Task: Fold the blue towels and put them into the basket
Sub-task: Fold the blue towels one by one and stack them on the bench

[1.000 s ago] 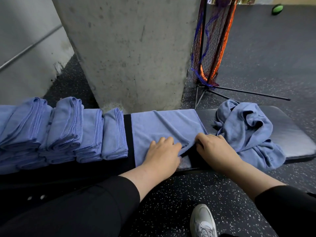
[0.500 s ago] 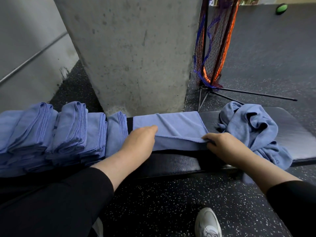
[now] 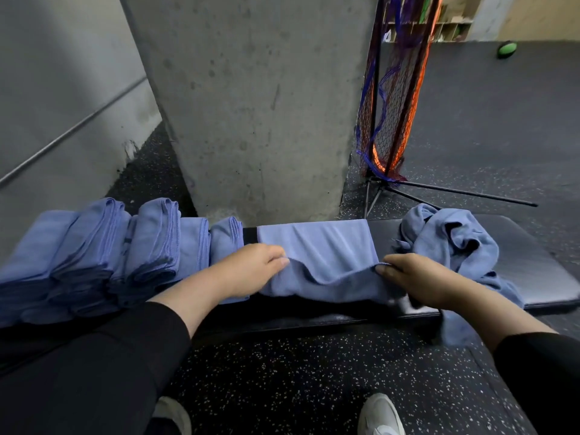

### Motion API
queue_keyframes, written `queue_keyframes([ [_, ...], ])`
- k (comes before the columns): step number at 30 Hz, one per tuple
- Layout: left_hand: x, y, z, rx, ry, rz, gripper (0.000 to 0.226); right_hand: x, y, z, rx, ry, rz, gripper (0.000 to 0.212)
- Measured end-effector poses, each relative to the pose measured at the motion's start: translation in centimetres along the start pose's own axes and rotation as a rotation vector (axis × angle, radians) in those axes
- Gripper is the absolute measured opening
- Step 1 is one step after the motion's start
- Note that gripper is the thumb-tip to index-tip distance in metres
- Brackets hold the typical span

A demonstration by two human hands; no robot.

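A blue towel lay across the black padded table, its near edge lifted and folded partway back over itself so that it sagged in a shallow curve between the two hands. The left hand pinched the towel's near-left corner between thumb and curled fingers, while the right hand gripped the near-right corner in the same way — both were clenched on the cloth, knuckles up. Just left of that towel, with a strip of bare black padding between, stood a row of folded towels, packed side by side and leaning toward the left end of the table. To the right of the right hand sat a crumpled heap of unfolded towels, one end of it trailing over the table's front edge. Behind the table rose a concrete pillar, and beside it stood a red and blue net on a thin black stand. A white shoe rested on the speckled floor — no basket showed in the head view.
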State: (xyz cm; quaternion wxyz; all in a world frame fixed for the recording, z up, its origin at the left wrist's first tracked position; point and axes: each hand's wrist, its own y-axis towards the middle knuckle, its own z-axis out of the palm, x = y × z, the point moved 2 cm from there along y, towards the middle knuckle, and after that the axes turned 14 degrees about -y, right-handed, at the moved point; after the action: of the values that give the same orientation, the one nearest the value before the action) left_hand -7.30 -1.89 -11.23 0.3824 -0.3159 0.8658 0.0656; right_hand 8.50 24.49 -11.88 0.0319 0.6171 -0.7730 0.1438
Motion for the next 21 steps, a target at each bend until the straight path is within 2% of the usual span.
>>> queue_keyframes([
  [2, -0.4, -0.7, 0.2, 0.188, -0.045, -0.02, 0.038, -0.2, -0.6, -0.3, 0.13, 0.032, 0.008, 0.036],
  [4, -0.5, -1.7, 0.4, 0.361, -0.196, -0.117, 0.031, -0.7, -1.3, -0.4, 0.288, 0.154, 0.018, 0.036],
  [6, -0.6, -2.4, 0.2, 0.402, -0.282, -0.195, 0.028, -0.8, -1.9, -0.9, 0.337, 0.243, 0.013, 0.035],
  [8, -0.8, -2.0, -0.5, 0.279, -0.23, -0.198, 0.029, -0.6, -1.4, -1.4, 0.224, 0.224, 0.032, 0.032],
  [11, -0.9, 0.0, -1.7, 0.007, -0.115, -0.16, 0.025, -0.4, 0.6, -2.3, -0.032, 0.131, 0.111, 0.033],
  [15, 0.2, 2.9, -2.2, -0.353, -0.018, -0.209, 0.02, -0.1, 4.0, -2.3, -0.238, 0.197, 0.209, 0.041],
  [18, 0.7, 5.1, -2.0, -0.469, 0.048, -0.202, 0.021, 0.1, 6.6, -1.9, -0.272, 0.17, 0.258, 0.043],
  [21, 1.8, 7.4, -1.1, -0.455, 0.055, -0.194, 0.018, 0.3, 8.5, -0.7, -0.242, 0.141, 0.273, 0.043],
])
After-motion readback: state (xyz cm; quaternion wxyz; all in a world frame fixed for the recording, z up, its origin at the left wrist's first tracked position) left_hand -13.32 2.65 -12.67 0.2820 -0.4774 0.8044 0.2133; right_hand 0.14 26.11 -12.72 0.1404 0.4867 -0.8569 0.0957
